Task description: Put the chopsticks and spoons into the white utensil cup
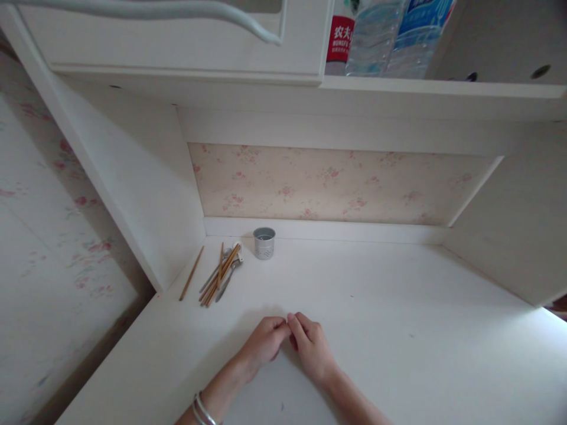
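Observation:
My left hand (264, 341) and my right hand (312, 349) meet over the front middle of the white desk. Both have their fingers curled in, and their thumbs and fingertips touch each other. Nothing shows in either one. Beyond them to the left lies a loose pile of wooden chopsticks (217, 284), with a spoon (227, 252) and a fork (229, 280) among them. One separate chopstick (192, 273) rests left of the pile. A grey metal utensil holder (264, 245) with small holes stands upright at the back, right of the pile.
The white desk (376, 295) is enclosed by a left side panel (142, 171) and a right panel (514, 224). Overhead, a shelf (420, 87) holds plastic water bottles (374, 38), beside a cabinet door (177, 50) with a curved handle (190, 9).

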`<state>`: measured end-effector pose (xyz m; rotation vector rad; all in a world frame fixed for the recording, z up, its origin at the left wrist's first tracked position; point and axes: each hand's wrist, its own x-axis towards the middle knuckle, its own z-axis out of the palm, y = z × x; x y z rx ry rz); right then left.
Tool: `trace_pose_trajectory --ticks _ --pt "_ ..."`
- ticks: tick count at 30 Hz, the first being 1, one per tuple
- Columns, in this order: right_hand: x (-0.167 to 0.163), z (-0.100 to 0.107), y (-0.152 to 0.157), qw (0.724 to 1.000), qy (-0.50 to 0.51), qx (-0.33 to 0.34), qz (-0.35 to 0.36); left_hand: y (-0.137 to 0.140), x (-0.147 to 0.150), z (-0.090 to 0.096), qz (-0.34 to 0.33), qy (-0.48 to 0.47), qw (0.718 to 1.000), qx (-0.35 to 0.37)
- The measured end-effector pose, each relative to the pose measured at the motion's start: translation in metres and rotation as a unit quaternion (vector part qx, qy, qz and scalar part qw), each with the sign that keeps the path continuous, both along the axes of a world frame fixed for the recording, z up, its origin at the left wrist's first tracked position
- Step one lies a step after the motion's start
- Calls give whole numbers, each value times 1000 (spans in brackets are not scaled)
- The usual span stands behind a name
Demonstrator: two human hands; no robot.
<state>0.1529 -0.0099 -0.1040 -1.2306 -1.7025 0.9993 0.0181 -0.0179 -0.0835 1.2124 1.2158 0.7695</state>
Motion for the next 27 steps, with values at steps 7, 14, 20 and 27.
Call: trace_pose_trajectory --ticks 7,14,20,27 --pt "0 3 -1 1000 -7 -5 3 0 0 1 1 10 1000 -3" --pt "0 -1 0 1000 -13 -6 0 0 0 3 -6 7 1000 -3" --pt "0 0 -1 1000 -10 -6 3 0 1 2 2 6 1000 -2" --pt "-1 2 0 1000 -1 -5 -1 0 1 3 1 2 1000 1"
